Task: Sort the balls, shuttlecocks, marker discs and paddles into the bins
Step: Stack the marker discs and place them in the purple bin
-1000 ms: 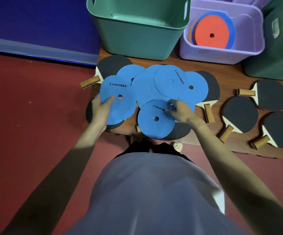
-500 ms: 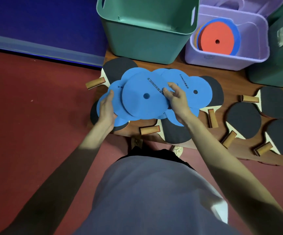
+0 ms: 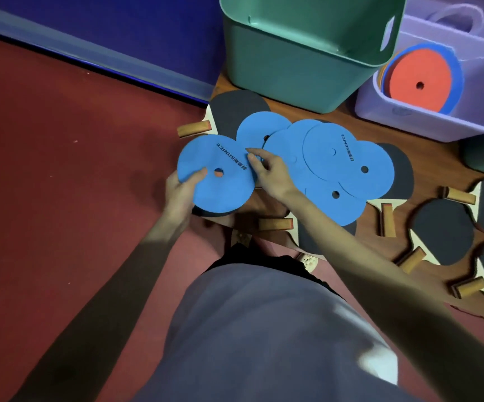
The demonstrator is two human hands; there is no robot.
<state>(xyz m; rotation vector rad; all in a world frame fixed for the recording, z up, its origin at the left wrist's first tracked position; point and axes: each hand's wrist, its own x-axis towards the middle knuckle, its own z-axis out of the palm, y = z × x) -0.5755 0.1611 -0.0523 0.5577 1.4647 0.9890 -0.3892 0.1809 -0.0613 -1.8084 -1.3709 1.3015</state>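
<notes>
1. Gripped at its left edge by the left hand [image 3: 180, 195], a blue marker disc [image 3: 216, 174] is held over the near left corner of the wooden board [image 3: 426, 158]; the thumb lies on its top face and the other fingers are hidden beneath it.
2. The right edge of the same disc is pinched by the right hand [image 3: 269, 175], with thumb and fingertips closed on the rim beside the printed lettering.
3. A small round hole is seen at the middle of the held disc, and something orange shows through it.
4. A dark paddle [image 3: 214, 211] is partly visible under the near edge of the held disc.
5. Just to the right, a pile of blue discs [image 3: 336, 169] lies overlapping on the board, spread over several black paddles.
6. One paddle [image 3: 235, 111] with a wooden handle pointing left is found at the far left of the pile, partly covered by a disc.
7. Further black paddles [image 3: 441, 233] with wooden handles are laid flat on the right part of the board, well apart from both hands.
8. A green bin [image 3: 293, 68] stands at the far edge of the board, beyond the pile.
9. A lilac bin [image 3: 432, 123] is placed to the right of it, and a red disc [image 3: 417, 79] lying on a blue one is seen inside.
10. A red floor [image 3: 75, 184] lies to the left of the board, bounded on the far side by a blue wall [image 3: 118, 27].
</notes>
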